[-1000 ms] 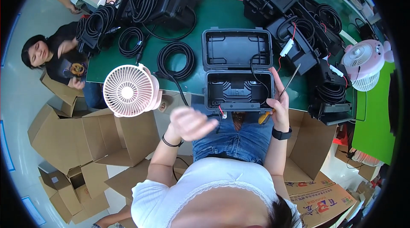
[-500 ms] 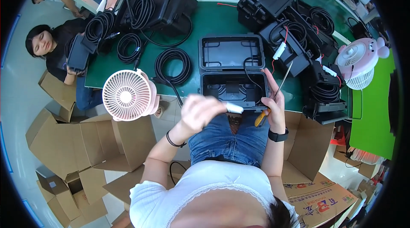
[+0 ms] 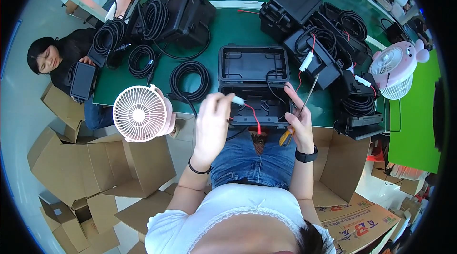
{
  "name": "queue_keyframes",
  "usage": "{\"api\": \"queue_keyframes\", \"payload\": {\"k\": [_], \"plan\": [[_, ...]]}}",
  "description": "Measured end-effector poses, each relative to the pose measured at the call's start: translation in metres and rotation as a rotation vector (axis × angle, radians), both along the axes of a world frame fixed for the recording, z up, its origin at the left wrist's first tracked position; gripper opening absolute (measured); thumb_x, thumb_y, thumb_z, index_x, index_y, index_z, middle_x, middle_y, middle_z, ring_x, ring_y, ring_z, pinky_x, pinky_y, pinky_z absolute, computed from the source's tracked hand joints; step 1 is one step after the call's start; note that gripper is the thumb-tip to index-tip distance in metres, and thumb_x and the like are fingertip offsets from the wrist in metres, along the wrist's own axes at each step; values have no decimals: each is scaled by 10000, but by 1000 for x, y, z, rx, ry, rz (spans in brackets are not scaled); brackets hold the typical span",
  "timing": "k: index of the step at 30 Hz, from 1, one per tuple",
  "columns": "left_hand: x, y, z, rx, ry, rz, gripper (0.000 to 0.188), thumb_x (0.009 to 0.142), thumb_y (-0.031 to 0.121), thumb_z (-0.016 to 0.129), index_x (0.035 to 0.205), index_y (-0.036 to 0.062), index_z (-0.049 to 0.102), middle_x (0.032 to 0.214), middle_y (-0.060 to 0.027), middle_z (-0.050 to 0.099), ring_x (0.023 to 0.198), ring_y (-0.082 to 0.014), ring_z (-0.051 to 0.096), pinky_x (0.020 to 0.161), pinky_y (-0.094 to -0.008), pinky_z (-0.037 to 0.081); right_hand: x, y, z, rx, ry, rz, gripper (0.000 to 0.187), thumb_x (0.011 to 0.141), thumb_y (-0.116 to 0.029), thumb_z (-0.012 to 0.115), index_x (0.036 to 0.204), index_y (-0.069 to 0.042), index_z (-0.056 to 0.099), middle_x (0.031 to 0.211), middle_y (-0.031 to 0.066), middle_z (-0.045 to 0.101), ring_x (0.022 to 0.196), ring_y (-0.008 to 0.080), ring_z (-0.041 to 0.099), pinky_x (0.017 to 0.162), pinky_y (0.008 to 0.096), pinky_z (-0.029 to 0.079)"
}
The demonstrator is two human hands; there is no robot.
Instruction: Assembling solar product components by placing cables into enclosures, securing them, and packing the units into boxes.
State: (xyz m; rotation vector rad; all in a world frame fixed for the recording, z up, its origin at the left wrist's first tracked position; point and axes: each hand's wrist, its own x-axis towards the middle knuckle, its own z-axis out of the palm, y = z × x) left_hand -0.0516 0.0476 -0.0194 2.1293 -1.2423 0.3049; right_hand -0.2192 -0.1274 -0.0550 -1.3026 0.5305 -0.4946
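Note:
An open black plastic case [image 3: 253,63] lies in front of me on the table's near edge, its lid folded back. My left hand [image 3: 212,123] is closed in a pinch around a small white capsule [image 3: 238,100] above the case's left part. From the capsule a red wire [image 3: 256,117] hangs over the case's front edge. At the case's right side, my right hand [image 3: 302,128] grips a screwdriver [image 3: 285,138] with a yellow-orange handle, its shaft pointing up and away. That hand's fingers also rest along the case's right wall. A black cable runs inside the case.
Coiled black cables [image 3: 189,81] and a pink fan [image 3: 139,113] stand to the left. More black cases [image 3: 314,59] with red wires and white capsules are piled at right, beside another pink fan [image 3: 395,66]. Cardboard boxes [image 3: 109,159] cover the floor. A co-worker [image 3: 66,63] sits at far left.
My left hand has moved up and slightly left with the white capsule, and the red wire now shows. My right hand keeps the screwdriver at the case's side. The co-worker's black box has moved lower.

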Motion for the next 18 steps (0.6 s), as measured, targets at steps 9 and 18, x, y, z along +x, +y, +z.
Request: {"api": "queue_keyframes", "payload": {"k": [9, 18], "plan": [[-14, 0, 1, 373, 111, -321, 905, 737, 477, 734, 1394, -29, 373, 1151, -186, 581, 972, -328, 599, 846, -393, 512, -2, -5, -10, -238, -105, 9, 863, 684, -41, 737, 1471, -58, 384, 1569, 100, 300, 997, 102, 561, 713, 183, 459], [-21, 27, -20, 460, -136, -304, 476, 629, 374, 802, 912, 25, 646, 762, -59, 597, 979, -258, 528, 914, -407, 401, 19, -11, -14, -278, 132, -257, 602, 830, -95, 718, 1378, -48, 473, 1176, 69, 596, 587, 9, 366, 569, 156, 344]]}}
